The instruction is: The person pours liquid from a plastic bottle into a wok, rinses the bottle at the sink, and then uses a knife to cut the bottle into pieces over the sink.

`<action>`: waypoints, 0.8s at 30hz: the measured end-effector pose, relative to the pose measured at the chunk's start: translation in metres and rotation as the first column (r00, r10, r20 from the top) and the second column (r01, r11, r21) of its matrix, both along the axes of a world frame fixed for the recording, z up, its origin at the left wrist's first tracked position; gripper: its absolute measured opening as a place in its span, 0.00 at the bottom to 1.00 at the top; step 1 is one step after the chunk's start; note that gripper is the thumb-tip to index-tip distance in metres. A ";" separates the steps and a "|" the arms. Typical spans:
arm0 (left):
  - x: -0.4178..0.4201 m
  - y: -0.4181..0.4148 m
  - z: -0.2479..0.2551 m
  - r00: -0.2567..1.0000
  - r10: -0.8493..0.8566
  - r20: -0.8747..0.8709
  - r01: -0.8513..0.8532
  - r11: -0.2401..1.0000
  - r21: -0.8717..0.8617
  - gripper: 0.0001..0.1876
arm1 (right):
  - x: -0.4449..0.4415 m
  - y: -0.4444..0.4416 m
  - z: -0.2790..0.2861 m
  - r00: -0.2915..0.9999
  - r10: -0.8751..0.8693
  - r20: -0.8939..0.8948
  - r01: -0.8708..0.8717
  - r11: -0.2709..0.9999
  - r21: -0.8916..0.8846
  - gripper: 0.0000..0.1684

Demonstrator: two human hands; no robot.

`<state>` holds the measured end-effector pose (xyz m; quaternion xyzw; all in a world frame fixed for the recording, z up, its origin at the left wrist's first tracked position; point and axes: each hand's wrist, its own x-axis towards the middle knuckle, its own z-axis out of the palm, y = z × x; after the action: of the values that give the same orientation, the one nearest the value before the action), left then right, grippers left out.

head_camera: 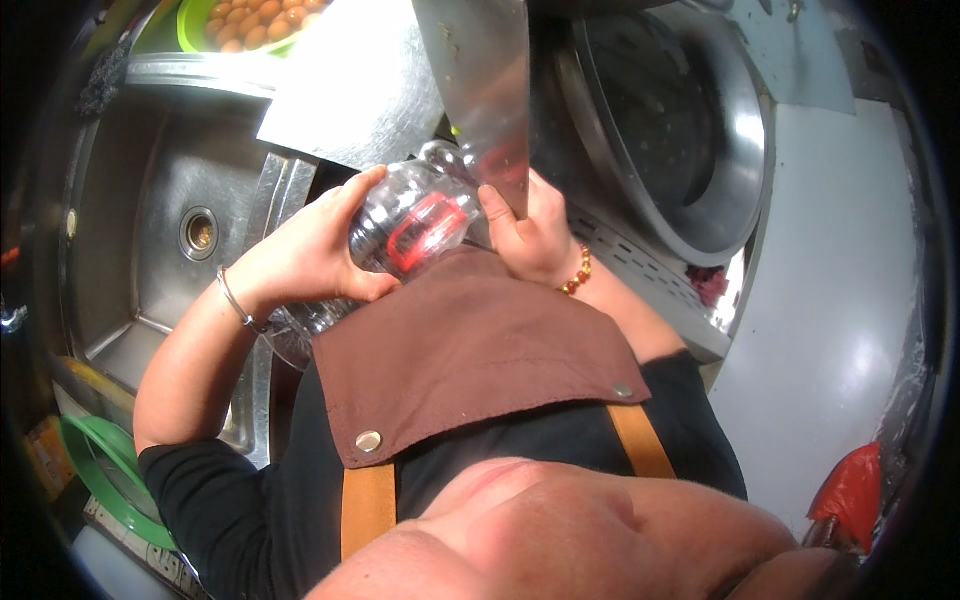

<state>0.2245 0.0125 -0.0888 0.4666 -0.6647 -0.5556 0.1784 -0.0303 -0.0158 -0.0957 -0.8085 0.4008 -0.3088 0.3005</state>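
Note:
My left hand point(315, 247) grips a large clear plastic jug point(375, 217) from the side, thumb and fingers spread round its ribbed wall. A red plastic handle point(427, 231) shows on the jug, which lies tilted against my apron. In my right hand point(529, 232) is a broad steel blade point(487, 90), pointing away from me, with small food bits stuck near its far end. Its grip is hidden by my fingers. The blade's near part overlaps the jug's right end; whether they touch I cannot tell. Red reflects in the steel.
At left is a steel sink point(202, 165) with a drain. A bright steel worktop point(360, 97) lies ahead, beside a green basin point(193, 37) of brown eggs. A large round metal pan point(667, 127) stands at right. Green plastic rims point(112, 480) show at lower left, a red bag point(847, 495) lower right.

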 end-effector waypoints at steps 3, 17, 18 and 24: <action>0.000 0.001 -0.004 1.000 -0.006 -0.005 0.006 1.000 -0.017 0.54 | 0.000 -0.001 0.001 1.000 0.002 0.003 -0.002 1.000 0.010 0.16; -0.006 0.006 -0.002 0.995 -0.044 0.090 0.052 0.995 -0.090 0.55 | 0.001 -0.005 0.000 1.000 0.000 -0.004 -0.001 0.998 -0.061 0.07; -0.006 0.007 -0.001 0.993 -0.050 0.111 0.058 0.995 -0.076 0.55 | 0.000 -0.006 0.002 1.000 0.003 -0.004 -0.003 0.999 -0.042 0.07; -0.008 0.004 0.013 0.987 -0.073 0.144 0.070 0.997 0.027 0.53 | 0.000 -0.006 0.009 1.000 0.004 -0.027 -0.004 1.000 0.016 0.08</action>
<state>0.2162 0.0164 -0.0759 0.4834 -0.6863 -0.5333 0.1044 -0.0299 -0.0223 -0.0862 -0.8111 0.4057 -0.2939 0.3020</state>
